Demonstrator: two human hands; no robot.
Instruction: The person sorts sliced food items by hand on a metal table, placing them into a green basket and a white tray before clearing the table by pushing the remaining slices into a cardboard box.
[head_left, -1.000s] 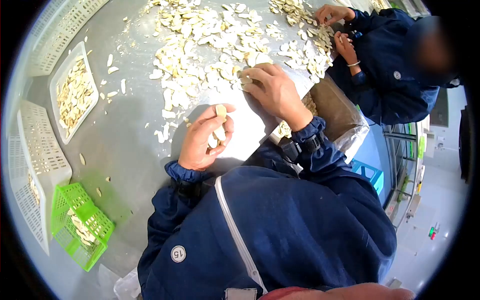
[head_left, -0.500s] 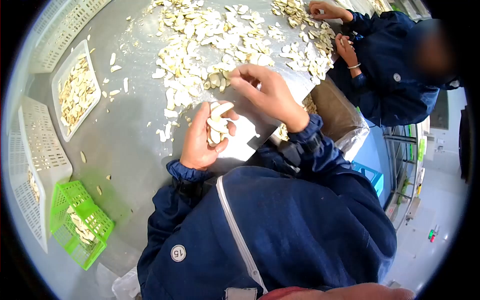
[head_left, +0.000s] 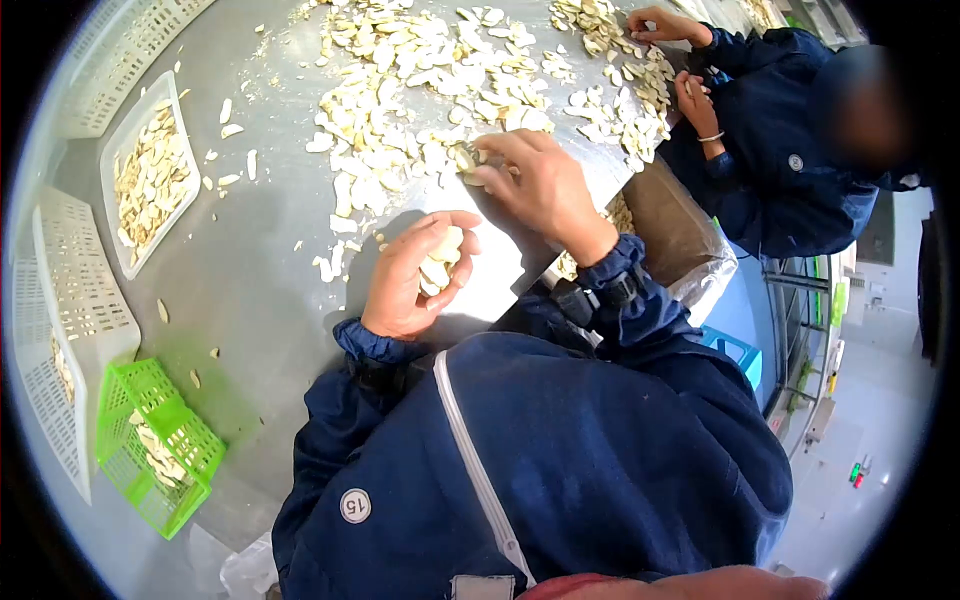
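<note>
In the head view my left hand point(head_left: 405, 285) is cupped around several pale, flat dried slices point(head_left: 440, 262), its fingers curled up over them. My right hand point(head_left: 548, 190) reaches to the near edge of a wide spread of similar slices point(head_left: 400, 110) on the metal table. Its thumb and forefinger close around one pale slice point(head_left: 465, 160) there. Whether anything else lies under the curled fingers is hidden.
A white tray point(head_left: 190, 200) of slices stands at left, near white perforated baskets point(head_left: 90, 270) and a green basket point(head_left: 205, 440). A plastic-lined carton point(head_left: 690, 225) is at right. Across the corner, a co-worker's hands point(head_left: 665, 24) handle darker slices.
My left fingers have curled further over the slices, which sit lower in the palm. My right hand has shifted slightly right and down, its fingertips now at a slice.
</note>
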